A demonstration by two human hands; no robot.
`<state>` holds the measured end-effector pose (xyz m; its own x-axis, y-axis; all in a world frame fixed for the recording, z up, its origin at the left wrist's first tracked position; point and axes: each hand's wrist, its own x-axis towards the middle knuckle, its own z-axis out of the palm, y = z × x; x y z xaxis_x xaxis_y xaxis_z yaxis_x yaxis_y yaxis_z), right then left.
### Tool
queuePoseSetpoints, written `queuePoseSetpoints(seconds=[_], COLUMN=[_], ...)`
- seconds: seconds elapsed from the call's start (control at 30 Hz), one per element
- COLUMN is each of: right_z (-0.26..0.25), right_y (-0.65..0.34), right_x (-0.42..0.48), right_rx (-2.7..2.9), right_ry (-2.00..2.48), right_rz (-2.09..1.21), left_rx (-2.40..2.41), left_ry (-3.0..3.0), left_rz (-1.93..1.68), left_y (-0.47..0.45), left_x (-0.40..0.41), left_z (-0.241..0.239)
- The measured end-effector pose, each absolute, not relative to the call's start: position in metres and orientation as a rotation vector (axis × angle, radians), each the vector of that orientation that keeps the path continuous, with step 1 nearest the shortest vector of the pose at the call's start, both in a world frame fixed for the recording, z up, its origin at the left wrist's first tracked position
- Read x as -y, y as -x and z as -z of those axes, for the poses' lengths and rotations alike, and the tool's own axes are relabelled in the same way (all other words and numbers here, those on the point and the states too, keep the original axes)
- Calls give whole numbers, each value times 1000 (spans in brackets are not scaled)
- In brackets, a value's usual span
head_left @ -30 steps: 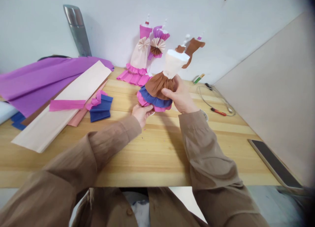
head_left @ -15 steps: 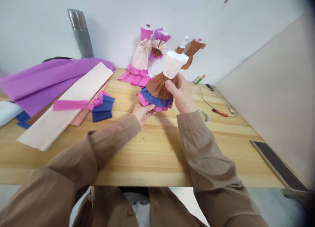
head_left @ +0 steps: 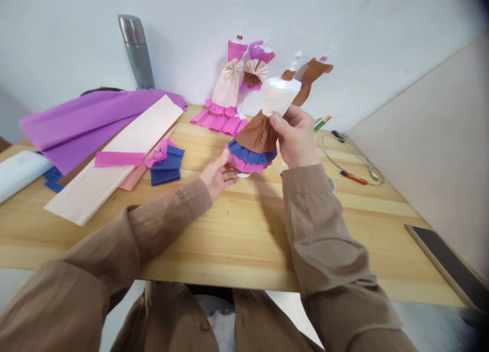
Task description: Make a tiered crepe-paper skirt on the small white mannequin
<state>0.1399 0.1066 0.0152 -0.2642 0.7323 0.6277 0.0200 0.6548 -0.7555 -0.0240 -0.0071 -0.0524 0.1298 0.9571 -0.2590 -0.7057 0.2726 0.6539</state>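
A small dress-form mannequin (head_left: 256, 130) leans to the right in front of me, above the table. It has a white bodice, a brown crepe-paper skirt, and blue and pink ruffles below. My right hand (head_left: 300, 135) is closed around its waist, thumb on the front. At the lower left of the skirt is my left hand (head_left: 218, 173), its thumb by the pink hem and its fingers stretched out and apart beneath. Part of a white base shows under the hem.
Left lie purple crepe paper (head_left: 87, 120), a cream strip (head_left: 141, 130) and a folded blue piece (head_left: 168, 166). Dressed mannequins (head_left: 225, 87) stand along the wall near a grey bottle (head_left: 137, 54). Right are a cable (head_left: 357, 148), a red-handled tool (head_left: 354, 177) and a phone (head_left: 446, 263).
My right hand has moved slightly up toward the bodice. The left hand has drawn back from under the skirt to its left edge, fingers spreading. The whole view has shifted slightly.
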Motion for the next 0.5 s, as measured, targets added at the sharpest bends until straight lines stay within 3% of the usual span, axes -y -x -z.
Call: queuePoseSetpoints(seconds=[0.5], right_z=[-14], right_y=[-141], right_x=[-107], right_rx=[1640], right_ry=[615], right_rz=[-823], left_rx=[-555], left_ry=[-394], left_rz=[-1359], left_y=[0], left_x=[10], left_z=[49])
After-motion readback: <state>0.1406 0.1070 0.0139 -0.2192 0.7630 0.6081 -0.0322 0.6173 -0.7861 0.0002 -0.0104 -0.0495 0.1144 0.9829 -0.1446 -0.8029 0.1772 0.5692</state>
